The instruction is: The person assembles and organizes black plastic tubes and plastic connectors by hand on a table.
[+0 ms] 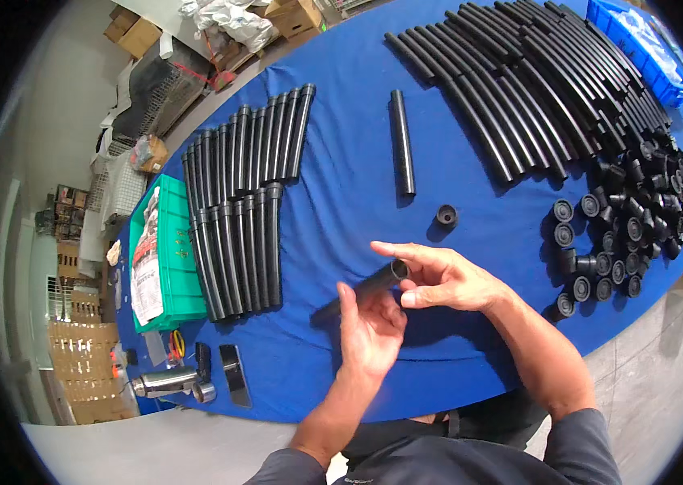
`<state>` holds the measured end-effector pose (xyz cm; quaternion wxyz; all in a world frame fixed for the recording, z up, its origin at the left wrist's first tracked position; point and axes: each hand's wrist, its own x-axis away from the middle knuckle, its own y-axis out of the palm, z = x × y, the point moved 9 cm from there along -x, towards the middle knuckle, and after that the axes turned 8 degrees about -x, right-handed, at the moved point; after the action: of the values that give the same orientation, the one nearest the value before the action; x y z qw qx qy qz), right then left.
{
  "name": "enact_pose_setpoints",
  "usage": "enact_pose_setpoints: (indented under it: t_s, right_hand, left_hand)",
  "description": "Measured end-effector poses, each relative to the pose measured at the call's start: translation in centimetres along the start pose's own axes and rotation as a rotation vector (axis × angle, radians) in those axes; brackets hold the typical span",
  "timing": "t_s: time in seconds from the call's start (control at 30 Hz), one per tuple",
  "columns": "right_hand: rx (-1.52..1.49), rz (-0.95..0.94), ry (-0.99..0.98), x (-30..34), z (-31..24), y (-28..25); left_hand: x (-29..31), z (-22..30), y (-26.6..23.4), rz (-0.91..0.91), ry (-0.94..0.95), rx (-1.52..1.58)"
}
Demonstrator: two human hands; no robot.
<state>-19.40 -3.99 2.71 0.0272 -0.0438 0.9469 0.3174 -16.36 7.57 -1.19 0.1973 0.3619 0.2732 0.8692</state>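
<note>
A short black plastic tube point(377, 282) lies slanted across my left hand point(371, 339), palm up, with the fingers curled under it and the thumb raised alongside. Its open, hollow end points up and to the right. My right hand point(456, 280) is beside that end, thumb and fingers apart around it; whether it touches the rim I cannot tell. Beyond my hands, a single black tube point(402, 144) rests on the blue cloth point(341, 162). Between it and my right hand stands one round black cap point(446, 216).
Capped black tubes point(236, 218) lie in two rows at left, beside a green crate point(184, 250). Many plain tubes point(503, 97) fill the far right, above a heap of caps point(632, 218). A phone point(235, 375), steel flask point(165, 381), scissors point(177, 345) and blue crate point(640, 48) sit near the edges.
</note>
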Motion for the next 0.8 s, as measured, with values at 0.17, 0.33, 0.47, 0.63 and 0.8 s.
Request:
enact_pose_setpoints:
  t_s: [0.17, 0.33, 0.47, 0.63, 0.8]
  right_hand:
    - [0.140, -0.320, 0.207, 0.5, 1.7, 3.7]
    - [0.093, -0.438, 0.179, 0.7, 2.7, 5.1]
    - [-0.149, -0.405, 0.186, 0.7, 2.9, 5.2]
    - [-0.051, -0.323, 0.121, 0.4, 2.0, 4.4]
    - [-0.009, -0.296, 0.107, 0.1, 1.7, 4.5]
  left_hand:
    - [5.3, -2.3, -2.1, -0.079, -0.162, -0.017]
    - [7.4, -2.3, -4.2, -0.170, -0.145, -0.006]
    - [7.4, -2.4, -4.7, -0.306, -0.179, 0.178]
    - [6.2, -1.6, -5.2, -0.260, -0.135, 0.217]
    - [5.8, -0.6, -4.5, -0.319, -0.106, 0.239]
